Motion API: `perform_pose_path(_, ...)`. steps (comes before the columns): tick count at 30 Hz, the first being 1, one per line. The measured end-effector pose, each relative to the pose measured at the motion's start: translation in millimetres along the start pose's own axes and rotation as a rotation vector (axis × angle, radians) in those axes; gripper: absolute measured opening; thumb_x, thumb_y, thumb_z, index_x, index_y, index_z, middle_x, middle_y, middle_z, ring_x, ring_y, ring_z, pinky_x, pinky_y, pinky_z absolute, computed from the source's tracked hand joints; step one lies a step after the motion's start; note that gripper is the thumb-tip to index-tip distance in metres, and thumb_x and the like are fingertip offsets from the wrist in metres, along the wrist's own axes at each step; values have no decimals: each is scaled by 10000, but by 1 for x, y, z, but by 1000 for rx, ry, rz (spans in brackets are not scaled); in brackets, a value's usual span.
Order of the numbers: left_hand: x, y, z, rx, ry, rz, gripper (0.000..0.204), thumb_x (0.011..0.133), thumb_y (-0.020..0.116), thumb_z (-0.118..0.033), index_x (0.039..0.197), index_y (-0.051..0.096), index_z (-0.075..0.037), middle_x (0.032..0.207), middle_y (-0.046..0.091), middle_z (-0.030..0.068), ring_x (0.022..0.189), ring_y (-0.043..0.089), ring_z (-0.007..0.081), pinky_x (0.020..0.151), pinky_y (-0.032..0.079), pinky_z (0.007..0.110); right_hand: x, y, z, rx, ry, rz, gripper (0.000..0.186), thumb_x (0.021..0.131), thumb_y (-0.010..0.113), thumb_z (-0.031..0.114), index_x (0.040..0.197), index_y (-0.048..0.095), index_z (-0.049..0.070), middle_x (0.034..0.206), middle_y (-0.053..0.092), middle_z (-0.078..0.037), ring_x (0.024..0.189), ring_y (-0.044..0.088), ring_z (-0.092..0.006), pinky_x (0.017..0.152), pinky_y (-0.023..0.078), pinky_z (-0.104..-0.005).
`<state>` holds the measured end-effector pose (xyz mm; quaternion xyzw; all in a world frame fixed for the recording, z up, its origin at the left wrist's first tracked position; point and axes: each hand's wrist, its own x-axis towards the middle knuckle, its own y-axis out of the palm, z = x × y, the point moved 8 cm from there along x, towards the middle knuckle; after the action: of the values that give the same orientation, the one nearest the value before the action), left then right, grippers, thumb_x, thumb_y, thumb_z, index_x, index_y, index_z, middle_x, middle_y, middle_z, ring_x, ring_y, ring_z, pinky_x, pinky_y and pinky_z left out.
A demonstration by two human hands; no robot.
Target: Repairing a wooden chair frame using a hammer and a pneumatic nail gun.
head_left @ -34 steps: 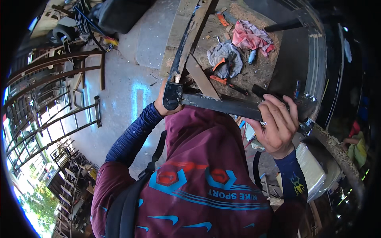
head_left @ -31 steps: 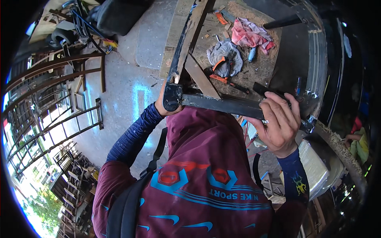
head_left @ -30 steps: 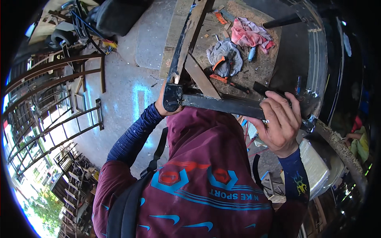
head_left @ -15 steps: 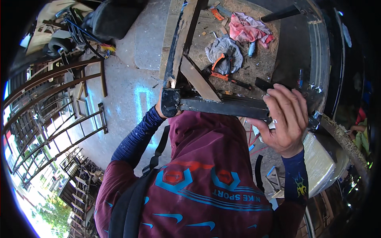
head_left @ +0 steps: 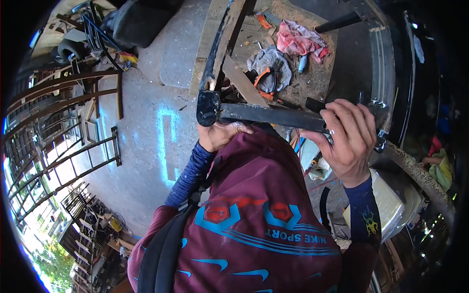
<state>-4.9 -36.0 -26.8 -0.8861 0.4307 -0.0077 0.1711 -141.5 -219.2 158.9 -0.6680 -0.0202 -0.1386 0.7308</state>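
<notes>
A dark-painted wooden furniture frame point(head_left: 273, 115) lies in front of me, bare wood showing along its upright piece and on the short diagonal brace point(head_left: 244, 82). Under its rounded left corner is my left hand point(head_left: 219, 136), thumb laid along the lower side of the rail and the other fingers mostly hidden behind it. My right hand point(head_left: 348, 139) curls over the rail's right part, fingertips on top and thumb on the near side. A short dark strip point(head_left: 315, 104) sticks out beside those fingertips.
Beyond the rail, a board point(head_left: 207, 53) strewn with sawdust bears a pink rag point(head_left: 299, 38), a grey rag point(head_left: 273, 63) and an orange-and-black tool point(head_left: 264, 78). A plastic-wrapped block point(head_left: 386, 200) stands at right. Slatted wooden frames point(head_left: 63, 161) stand at left.
My left hand has come into fuller view below the corner, its thumb now along the rail. The frame appears slightly higher in view; my right hand keeps its hold.
</notes>
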Motion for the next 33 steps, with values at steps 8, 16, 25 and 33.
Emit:
perform_pose_path(8, -5, -29, 46, 272, 525, -630, 382, 928, 649, -249, 1155, 576, 48, 1155, 645, 153, 1036, 606, 263, 946, 476, 415, -12, 12, 9, 47, 130, -205, 444, 780, 769, 480, 977, 690, 91, 1040, 658, -34, 1044, 617, -234, 947, 399, -492)
perform_pose_path(16, 8, -27, 58, 364, 444, -715, 564, 932, 686, -334, 1354, 484, -18, 1275, 563, 204, 1124, 570, 348, 995, 443, 466, -12, 11, 17, 94, 105, -308, 419, 809, 763, 459, 1022, 698, 104, 1113, 662, -53, 1164, 599, -277, 1046, 372, -552)
perform_pose_path(25, 3, -29, 38, 396, 360, -790, 864, 905, 589, -662, 1346, 446, 67, 1292, 510, 204, 1170, 526, 315, 1040, 398, 446, -95, -102, -79, -206, 416, -564, 727, 905, 696, 469, 1409, 499, -17, 1396, 551, -214, 1335, 491, -358, 1106, 385, -468)
perform_pose_path(33, 7, -31, 61, 210, 298, -721, 852, 864, 674, -635, 1324, 450, 45, 1221, 559, 165, 1076, 568, 282, 988, 445, 435, -149, 5, -160, 1235, 1018, 245, 648, 880, 782, 291, 1354, 488, -39, 1220, 615, -114, 1138, 569, -176, 990, 444, -330)
